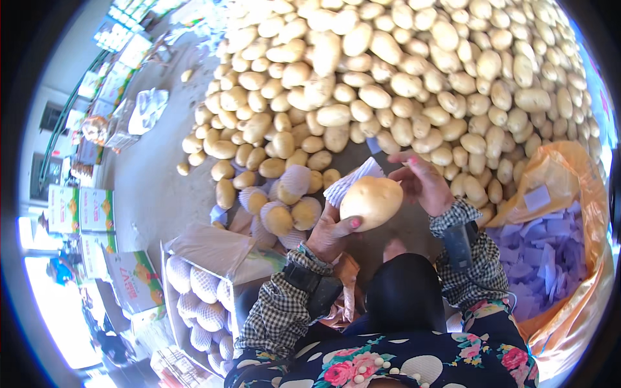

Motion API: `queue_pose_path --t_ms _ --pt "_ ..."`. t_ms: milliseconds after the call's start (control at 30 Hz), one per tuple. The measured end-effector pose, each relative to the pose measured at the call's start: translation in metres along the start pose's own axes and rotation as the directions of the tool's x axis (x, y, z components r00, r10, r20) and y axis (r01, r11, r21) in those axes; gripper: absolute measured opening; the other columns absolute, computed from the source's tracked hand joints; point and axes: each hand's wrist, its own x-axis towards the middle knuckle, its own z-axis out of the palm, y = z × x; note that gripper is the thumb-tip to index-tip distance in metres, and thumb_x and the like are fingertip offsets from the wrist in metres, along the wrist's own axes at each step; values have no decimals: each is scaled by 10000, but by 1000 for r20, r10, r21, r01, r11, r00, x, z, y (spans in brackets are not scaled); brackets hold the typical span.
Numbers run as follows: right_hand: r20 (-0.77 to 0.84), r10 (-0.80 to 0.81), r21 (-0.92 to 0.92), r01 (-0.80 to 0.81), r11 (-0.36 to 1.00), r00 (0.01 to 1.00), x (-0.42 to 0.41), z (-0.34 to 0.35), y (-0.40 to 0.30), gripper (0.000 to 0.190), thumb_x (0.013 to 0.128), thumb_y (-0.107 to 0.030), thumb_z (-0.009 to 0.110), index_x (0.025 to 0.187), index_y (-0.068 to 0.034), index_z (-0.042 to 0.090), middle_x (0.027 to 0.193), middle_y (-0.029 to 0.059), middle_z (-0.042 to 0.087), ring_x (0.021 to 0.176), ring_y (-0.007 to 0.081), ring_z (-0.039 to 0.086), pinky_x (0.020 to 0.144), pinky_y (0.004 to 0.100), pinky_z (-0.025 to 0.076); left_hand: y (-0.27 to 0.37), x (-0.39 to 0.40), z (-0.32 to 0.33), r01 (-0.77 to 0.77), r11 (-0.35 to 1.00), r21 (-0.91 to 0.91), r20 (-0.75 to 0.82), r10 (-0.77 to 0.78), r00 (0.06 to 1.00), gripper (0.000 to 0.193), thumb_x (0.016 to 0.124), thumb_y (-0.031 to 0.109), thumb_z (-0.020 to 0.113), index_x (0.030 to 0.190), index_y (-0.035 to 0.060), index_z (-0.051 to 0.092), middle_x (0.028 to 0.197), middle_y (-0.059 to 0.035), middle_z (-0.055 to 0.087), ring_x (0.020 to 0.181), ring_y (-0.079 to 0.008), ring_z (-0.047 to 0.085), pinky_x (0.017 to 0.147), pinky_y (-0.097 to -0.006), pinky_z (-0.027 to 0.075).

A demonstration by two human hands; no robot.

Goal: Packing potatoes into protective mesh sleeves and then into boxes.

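A large pale potato (371,203) rests in my left hand (331,232), with the thumb on its lower side. Behind its upper left edge a white foam net sleeve (355,180) stands out from the same hand. Just right of the potato is my right hand (423,182), fingers spread and bent; some fingertips are near the potato's edge, and whether they touch it I cannot tell. Several potatoes partly covered by foam sleeves (276,218) lie in a small group left of my left hand. A carton (201,242) at the lower left holds net-sleeved potatoes (206,283).
A big heap of bare potatoes (378,97) covers the floor ahead. An orange plastic bag (594,233) full of pale purple foam sleeves (543,262) stands at the right. Printed cartons (97,208) are stacked at the far left, near a white plastic bag (148,110).
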Motion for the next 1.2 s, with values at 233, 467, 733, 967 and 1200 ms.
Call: queue_pose_path --t_ms 233,467,733,967,1200 --pt "147 120 -149 -98 984 982 3 64 14 336 883 -350 460 1087 -96 541 925 28 607 738 96 569 576 225 450 9 -59 -6 46 798 -601 263 142 954 773 703 444 685 1274 53 340 1091 -150 510 848 -232 576 412 -187 403" --pt "356 297 -2 -316 949 886 13 116 31 302 880 -293 492 1075 -68 545 1011 37 583 880 141 560 739 277 485 21 -94 -11 34 807 -589 327 200 924 755 735 504 611 1251 15 358 1020 -156 528 724 -214 543 402 -204 399" --pt "288 -489 -795 490 358 823 -4 198 1 135 864 -134 512 917 -13 542 788 104 596 719 181 581 624 298 448 40 -113 -30 -276 929 -246 -381 169 909 527 809 234 603 1213 191 266 1006 -104 524 789 -208 577 535 -303 507" --pt "472 -236 -633 513 581 849 15 208 23 254 895 -244 514 1040 -37 536 904 39 587 808 118 566 681 248 465 48 -180 -96 -475 874 -103 -601 325 730 508 834 162 545 1242 174 242 1206 -99 401 1010 -288 512 612 -391 532" --pt "-91 -43 -631 -24 776 995 8 64 31 259 878 -327 510 1032 -121 546 807 -22 547 667 53 511 579 196 411 57 -375 -183 -364 917 165 -884 300 358 644 802 88 531 1351 161 203 1266 -118 415 1051 -271 526 650 -369 545"
